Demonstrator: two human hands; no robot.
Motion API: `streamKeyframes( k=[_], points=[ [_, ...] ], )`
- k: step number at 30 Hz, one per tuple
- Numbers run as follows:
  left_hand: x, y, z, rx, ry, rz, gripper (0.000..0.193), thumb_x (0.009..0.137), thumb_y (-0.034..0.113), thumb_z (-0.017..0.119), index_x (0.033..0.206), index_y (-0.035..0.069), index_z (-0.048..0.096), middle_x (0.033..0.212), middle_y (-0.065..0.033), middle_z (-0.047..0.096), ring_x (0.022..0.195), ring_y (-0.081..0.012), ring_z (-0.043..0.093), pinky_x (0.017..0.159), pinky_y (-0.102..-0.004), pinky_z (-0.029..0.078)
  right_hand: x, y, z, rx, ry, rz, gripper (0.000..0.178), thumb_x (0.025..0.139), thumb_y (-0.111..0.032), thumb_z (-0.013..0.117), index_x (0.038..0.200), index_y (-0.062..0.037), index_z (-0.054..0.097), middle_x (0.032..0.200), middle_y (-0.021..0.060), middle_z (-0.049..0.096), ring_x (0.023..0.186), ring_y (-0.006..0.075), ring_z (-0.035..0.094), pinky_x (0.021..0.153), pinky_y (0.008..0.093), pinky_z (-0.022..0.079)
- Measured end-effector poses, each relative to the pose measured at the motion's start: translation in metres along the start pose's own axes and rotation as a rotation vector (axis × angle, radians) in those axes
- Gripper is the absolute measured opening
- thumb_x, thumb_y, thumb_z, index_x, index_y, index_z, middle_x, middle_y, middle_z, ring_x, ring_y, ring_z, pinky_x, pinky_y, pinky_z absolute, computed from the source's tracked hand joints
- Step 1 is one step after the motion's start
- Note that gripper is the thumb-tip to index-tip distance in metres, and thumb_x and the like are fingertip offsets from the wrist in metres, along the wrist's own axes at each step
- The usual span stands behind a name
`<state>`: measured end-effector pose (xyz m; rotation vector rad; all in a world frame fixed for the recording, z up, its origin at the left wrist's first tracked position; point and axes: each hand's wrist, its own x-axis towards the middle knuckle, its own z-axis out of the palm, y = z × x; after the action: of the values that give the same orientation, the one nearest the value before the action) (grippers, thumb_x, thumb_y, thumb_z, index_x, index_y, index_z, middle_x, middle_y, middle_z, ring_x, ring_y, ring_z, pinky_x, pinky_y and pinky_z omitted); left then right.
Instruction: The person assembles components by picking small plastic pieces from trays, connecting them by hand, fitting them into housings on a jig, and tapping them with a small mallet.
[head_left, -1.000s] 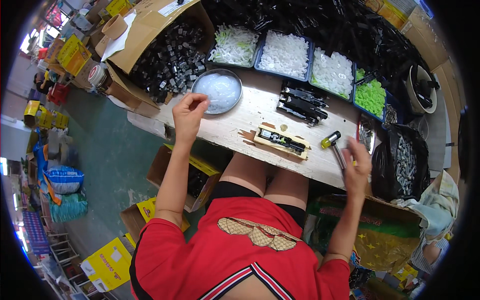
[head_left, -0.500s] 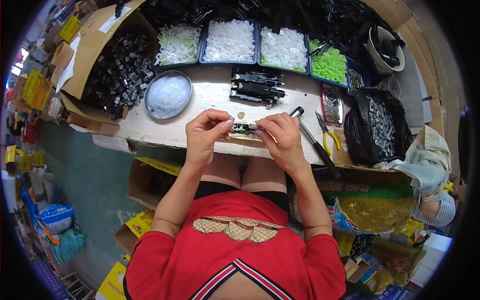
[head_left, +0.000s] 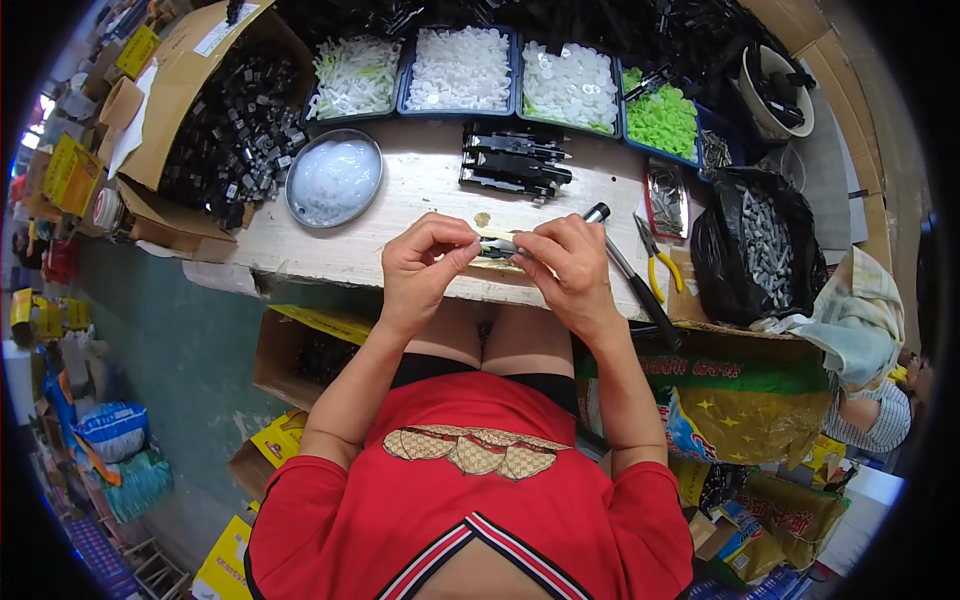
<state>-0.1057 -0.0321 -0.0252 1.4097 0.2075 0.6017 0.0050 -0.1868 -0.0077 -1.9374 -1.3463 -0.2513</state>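
At the near edge of the worktable (head_left: 300,255), both hands meet over a small black part (head_left: 494,251). A pale strip (head_left: 497,236) shows just above it, between the fingertips. My left hand (head_left: 425,270) is closed in a pinch at the part's left end; what its fingertips hold is mostly hidden. My right hand (head_left: 570,268) pinches the other end with thumb and fingers. Farther back, several black assemblies (head_left: 515,163) lie side by side. A hammer (head_left: 632,275) rests right of my right hand, beside yellow-handled pliers (head_left: 658,268).
Trays of white pieces (head_left: 460,75) and green pieces (head_left: 660,120) line the back. A round metal dish (head_left: 335,180) and a carton of black parts (head_left: 235,130) stand left. On the right are a black bag of metal pins (head_left: 765,250) and a red-edged box (head_left: 667,200).
Both hands have shifted slightly right, and the left fingertips have come closer to the right ones. The pale strip now shows above the black part.
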Motion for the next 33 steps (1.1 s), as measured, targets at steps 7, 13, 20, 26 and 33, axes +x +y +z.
streamKeyframes(
  k=[7,13,20,26,33],
  points=[
    [0.006,0.002,-0.01,0.25,-0.271,0.308,0.017,0.068,-0.01,0.065,0.08,0.001,0.061,0.082,-0.009,0.063,0.078,-0.0184,0.059,0.064,-0.026,0.047,0.004,0.011,-0.009,0.708,-0.4,0.358,0.02,0.073,-0.011,0.069,0.091,-0.0027,0.063,0.078,0.0028,0.056,0.068,0.0102,0.051,0.062,0.0234,0.04],
    [0.009,0.001,-0.011,0.288,-0.276,0.304,0.02,0.066,-0.008,0.067,0.082,0.003,0.062,0.084,-0.0075,0.064,0.079,-0.0216,0.058,0.071,-0.0297,0.045,0.0,0.01,-0.006,0.869,-0.311,0.568,0.021,0.076,-0.011,0.068,0.094,0.0001,0.063,0.079,0.0,0.055,0.068,0.0063,0.048,0.062,0.0207,0.039],
    [0.008,-0.019,-0.022,0.517,-0.154,0.226,0.024,0.064,0.008,0.072,0.087,0.007,0.065,0.095,-0.0037,0.061,0.094,-0.0211,0.051,0.081,-0.0325,0.038,-0.021,0.03,-0.008,0.586,-0.252,0.572,0.019,0.08,-0.01,0.063,0.097,-0.0011,0.062,0.082,0.0021,0.055,0.072,0.0091,0.05,0.066,0.0217,0.04],
    [0.007,-0.039,-0.015,0.738,-0.1,0.233,0.02,0.066,0.015,0.071,0.084,0.01,0.065,0.097,-0.001,0.059,0.099,-0.0186,0.046,0.083,-0.0325,0.028,-0.03,0.045,-0.004,0.502,-0.257,0.603,0.018,0.081,-0.01,0.062,0.097,-0.0012,0.062,0.081,0.0025,0.055,0.072,0.0094,0.05,0.064,0.0223,0.04],
    [0.006,-0.046,-0.007,0.877,-0.069,0.245,0.021,0.065,0.015,0.069,0.085,0.011,0.065,0.091,0.0001,0.057,0.094,-0.019,0.045,0.082,-0.0333,0.027,-0.018,0.034,0.002,0.438,-0.215,0.5,0.016,0.077,-0.007,0.065,0.091,0.0001,0.063,0.074,0.0051,0.057,0.069,0.0134,0.054,0.061,0.0247,0.041]
  ],
)
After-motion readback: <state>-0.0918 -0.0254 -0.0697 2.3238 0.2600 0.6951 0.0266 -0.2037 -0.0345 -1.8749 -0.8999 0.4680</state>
